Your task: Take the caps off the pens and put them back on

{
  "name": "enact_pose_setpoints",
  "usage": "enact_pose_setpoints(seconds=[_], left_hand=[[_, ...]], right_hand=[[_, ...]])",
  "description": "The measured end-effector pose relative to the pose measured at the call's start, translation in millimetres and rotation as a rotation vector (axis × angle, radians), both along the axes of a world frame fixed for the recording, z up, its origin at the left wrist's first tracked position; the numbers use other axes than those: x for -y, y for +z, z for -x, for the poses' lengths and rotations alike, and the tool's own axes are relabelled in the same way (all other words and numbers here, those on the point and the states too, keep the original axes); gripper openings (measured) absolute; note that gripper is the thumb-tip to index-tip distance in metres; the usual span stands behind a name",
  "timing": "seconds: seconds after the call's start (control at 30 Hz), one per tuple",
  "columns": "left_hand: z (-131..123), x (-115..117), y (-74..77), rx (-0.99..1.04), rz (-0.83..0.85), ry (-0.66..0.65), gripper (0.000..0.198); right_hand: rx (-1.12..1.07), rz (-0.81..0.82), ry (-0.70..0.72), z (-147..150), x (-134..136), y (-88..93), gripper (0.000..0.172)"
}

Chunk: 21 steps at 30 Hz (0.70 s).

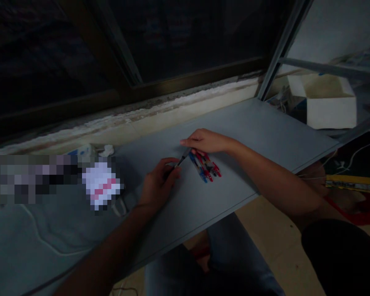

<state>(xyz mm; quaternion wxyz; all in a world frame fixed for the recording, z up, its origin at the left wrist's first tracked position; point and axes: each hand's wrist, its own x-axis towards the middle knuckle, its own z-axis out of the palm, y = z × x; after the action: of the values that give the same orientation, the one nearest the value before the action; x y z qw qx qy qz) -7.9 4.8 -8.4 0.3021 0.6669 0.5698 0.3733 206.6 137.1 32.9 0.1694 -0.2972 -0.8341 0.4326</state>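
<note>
A slim dark pen [181, 158] slants between my two hands, just above the grey table [243, 127]. My left hand [158, 183] is closed around its lower end, the fingers curled over it. At the upper end, my right hand [208, 140] pinches the pen, and its fingers partly cover that end. Several pens [206, 167] with blue, red and black parts lie side by side on the tabletop, just below my right hand. Their upper ends are partly hidden under that hand. The dim light hides the finer details of the held pen.
Blurred-out items, one a white and pink thing [101, 184], lie on the left with a white cable [40, 232]. A window ledge [172, 105] borders the back. An open white box [331, 111] stands on the right beyond a metal frame post [273, 76].
</note>
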Motion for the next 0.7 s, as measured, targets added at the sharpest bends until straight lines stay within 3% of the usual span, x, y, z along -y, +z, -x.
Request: enact_pose_setpoints(seconds=[0.17, 0.33, 0.47, 0.6, 0.7], left_hand=[[-0.1, -0.3, 1.1, 0.065, 0.0, -0.028, 0.035], [-6.3, 4.3, 3.4, 0.128, 0.039, 0.007, 0.04], [-7.9, 9.5, 4.5, 0.066, -0.016, 0.029, 0.04], [-7.4, 15.2, 5.1, -0.003, -0.175, -0.219, 0.046], [-8.5, 16.9, 5.1, -0.103, -0.227, -0.403, 0.032]], right_hand=[[-0.171, 0.136, 0.195, -2.9, -2.2, 3.3, 0.041], [-0.195, 0.14, 0.115, 0.8, 2.0, 4.3, 0.055], [-0.21, 0.186, 0.047, 5.3, 4.6, 1.6, 0.053], [-0.246, 0.197, -0.066, 8.4, 5.7, -0.5, 0.047], [-0.223, 0.201, -0.083, 10.1, 8.0, 0.6, 0.047]])
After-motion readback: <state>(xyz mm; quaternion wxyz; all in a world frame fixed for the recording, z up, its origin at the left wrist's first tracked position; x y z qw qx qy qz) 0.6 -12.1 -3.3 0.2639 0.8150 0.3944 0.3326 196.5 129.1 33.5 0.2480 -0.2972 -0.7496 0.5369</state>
